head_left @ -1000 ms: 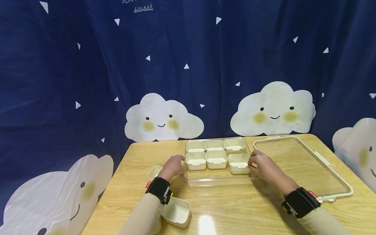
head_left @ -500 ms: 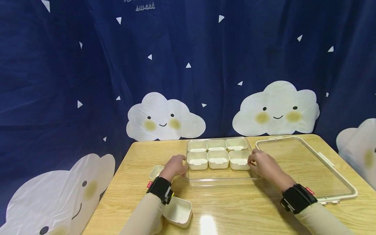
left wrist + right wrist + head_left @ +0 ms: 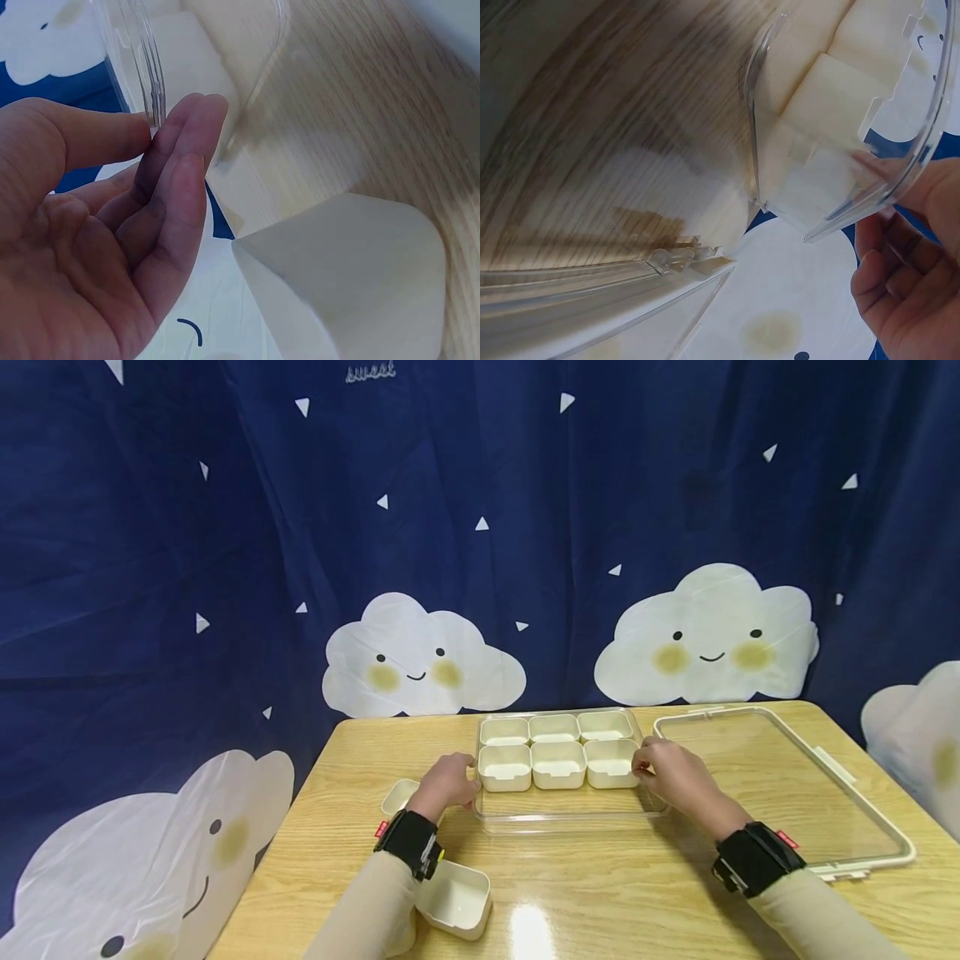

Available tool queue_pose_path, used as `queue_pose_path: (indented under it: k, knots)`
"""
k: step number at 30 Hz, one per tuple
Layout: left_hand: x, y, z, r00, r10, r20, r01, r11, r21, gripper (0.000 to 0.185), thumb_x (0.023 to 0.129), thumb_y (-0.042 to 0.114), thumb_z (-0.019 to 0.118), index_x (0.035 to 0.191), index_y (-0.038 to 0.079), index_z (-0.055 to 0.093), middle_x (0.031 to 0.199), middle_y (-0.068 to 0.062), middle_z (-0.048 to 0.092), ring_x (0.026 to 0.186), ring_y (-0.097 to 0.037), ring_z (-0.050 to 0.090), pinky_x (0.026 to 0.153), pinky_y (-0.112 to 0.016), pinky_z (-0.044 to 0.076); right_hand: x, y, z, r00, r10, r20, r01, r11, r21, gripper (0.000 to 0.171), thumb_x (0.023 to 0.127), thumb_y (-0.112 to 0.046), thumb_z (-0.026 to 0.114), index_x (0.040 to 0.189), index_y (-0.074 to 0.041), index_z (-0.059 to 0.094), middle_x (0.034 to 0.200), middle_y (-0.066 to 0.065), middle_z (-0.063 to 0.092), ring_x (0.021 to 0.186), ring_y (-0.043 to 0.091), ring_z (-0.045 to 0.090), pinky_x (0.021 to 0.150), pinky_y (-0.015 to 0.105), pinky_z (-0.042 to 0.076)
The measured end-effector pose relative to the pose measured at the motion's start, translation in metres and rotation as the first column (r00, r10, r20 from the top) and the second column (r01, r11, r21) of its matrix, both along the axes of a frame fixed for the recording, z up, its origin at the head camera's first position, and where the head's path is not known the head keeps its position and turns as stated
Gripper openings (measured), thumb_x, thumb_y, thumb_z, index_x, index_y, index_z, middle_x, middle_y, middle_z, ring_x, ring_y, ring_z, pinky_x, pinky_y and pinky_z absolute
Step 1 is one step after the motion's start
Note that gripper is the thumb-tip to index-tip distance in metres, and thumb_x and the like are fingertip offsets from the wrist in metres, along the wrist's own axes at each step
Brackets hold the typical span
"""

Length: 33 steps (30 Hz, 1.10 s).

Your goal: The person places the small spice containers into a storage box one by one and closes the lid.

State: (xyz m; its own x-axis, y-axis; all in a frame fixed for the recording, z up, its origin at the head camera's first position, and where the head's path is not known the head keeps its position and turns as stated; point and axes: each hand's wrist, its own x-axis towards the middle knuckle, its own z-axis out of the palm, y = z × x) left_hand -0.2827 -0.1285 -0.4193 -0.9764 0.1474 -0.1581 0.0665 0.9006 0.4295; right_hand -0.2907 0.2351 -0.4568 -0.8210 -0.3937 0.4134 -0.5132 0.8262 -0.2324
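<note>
Clear tray is sitting mid-desk toward the far edge, long side facing me, near strip bare. Six cream cups are filling its far part in two rows of three, touching each other, open side up, each near-row cup with a small lip on its front wall.

My left hand is resting at the tray's left edge, forearm coming in from the near-left, black wrist band on a beige sleeve. In the left wrist view my left hand's fingers are lying straight and together with the thumb tip up against the clear rim; nothing is clamped, hand relaxed.

My right hand is sitting at the tray's right edge beside the near-row right cup, forearm angling in from the near-right. In the right wrist view its fingers are curling under the tray's clear rim; whether they are really gripping it I cannot tell.

Outward: clear lid is lying flat along the desk's right side, just beside the tray. One loose cream cup is sitting near the desk's near edge under my left forearm; another is sitting by the left edge, partly hidden by my left wrist.
</note>
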Motion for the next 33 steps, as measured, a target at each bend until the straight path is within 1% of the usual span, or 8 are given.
queue_pose_path:
  k: [5,8,13,15,19,23,30,33]
  knots:
    - [0.000,0.001,0.001,1.000,0.004,-0.002,-0.004,1.000,0.002,0.045,0.095,0.012,0.068,0.138,0.001,0.059,0.059,-0.004,0.069,0.074,-0.017,0.066,0.078,-0.036,0.052,-0.003,0.002,0.001,1.000,-0.003,0.006,0.003,1.000,0.002,0.020,0.075,0.004,0.081,0.072,-0.012,0.071,0.075,-0.004,0.058,0.069,0.012,0.056,0.058,0.033,0.049]
    - [-0.001,0.003,0.002,1.000,0.010,0.000,-0.010,1.000,0.003,0.046,0.095,0.012,0.068,0.139,0.001,0.058,0.059,-0.004,0.069,0.070,-0.016,0.065,0.077,-0.035,0.051,-0.004,0.002,0.003,1.000,-0.008,0.004,0.008,1.000,0.000,0.020,0.075,0.004,0.081,0.072,-0.013,0.071,0.074,-0.004,0.059,0.068,0.012,0.056,0.058,0.033,0.050]
    - [-0.003,0.003,0.004,1.000,0.010,-0.021,-0.010,1.000,-0.007,0.046,0.095,0.012,0.068,0.139,0.001,0.059,0.059,-0.005,0.069,0.072,-0.018,0.066,0.074,-0.034,0.050,-0.004,0.000,0.006,1.000,-0.025,-0.005,0.025,1.000,-0.011,0.017,0.076,0.003,0.081,0.073,-0.011,0.072,0.074,-0.004,0.062,0.068,0.012,0.058,0.059,0.035,0.051]
    - [-0.004,0.003,0.004,0.999,0.008,-0.031,-0.008,1.000,-0.015,0.046,0.095,0.013,0.068,0.138,0.001,0.059,0.059,-0.003,0.068,0.078,-0.019,0.067,0.076,-0.035,0.051,-0.004,-0.001,0.007,0.999,-0.039,0.009,0.039,0.999,-0.019,0.015,0.077,0.002,0.081,0.074,-0.011,0.073,0.074,-0.004,0.064,0.069,0.012,0.058,0.059,0.035,0.051]
    - [-0.004,0.000,0.002,0.999,0.001,-0.034,-0.002,1.000,-0.016,0.045,0.095,0.014,0.069,0.137,0.002,0.060,0.057,0.000,0.067,0.083,-0.019,0.068,0.082,-0.037,0.052,-0.002,-0.003,0.006,0.996,-0.073,0.049,0.074,0.997,-0.027,0.013,0.079,-0.001,0.081,0.075,-0.011,0.074,0.074,-0.003,0.065,0.069,0.012,0.058,0.059,0.035,0.051]
    - [-0.005,-0.002,0.001,0.999,-0.007,-0.034,0.007,1.000,0.013,0.044,0.094,0.013,0.070,0.135,0.000,0.061,0.059,-0.003,0.068,0.078,-0.018,0.068,0.087,-0.039,0.052,-0.001,-0.005,0.003,0.993,-0.101,0.059,0.104,0.994,-0.038,0.013,0.080,-0.002,0.081,0.075,-0.011,0.073,0.074,-0.004,0.064,0.069,0.013,0.057,0.059,0.036,0.050]
    - [-0.003,-0.005,-0.006,1.000,-0.027,-0.013,0.027,0.999,0.022,0.043,0.094,0.011,0.069,0.134,-0.002,0.061,0.059,-0.002,0.068,0.066,-0.014,0.067,0.092,-0.040,0.052,0.003,-0.007,-0.003,0.994,-0.089,0.068,0.093,0.994,-0.055,0.014,0.079,-0.002,0.079,0.073,-0.012,0.073,0.071,-0.006,0.063,0.069,0.012,0.055,0.058,0.035,0.049]
    - [-0.001,-0.006,-0.004,0.999,-0.031,-0.015,0.032,0.999,0.033,0.043,0.094,0.010,0.069,0.134,-0.004,0.060,0.060,-0.003,0.068,0.062,-0.014,0.067,0.094,-0.041,0.052,0.004,-0.008,0.000,0.994,-0.093,0.053,0.095,0.994,-0.056,0.014,0.078,-0.001,0.080,0.072,-0.012,0.073,0.071,-0.006,0.064,0.069,0.012,0.056,0.059,0.035,0.050]
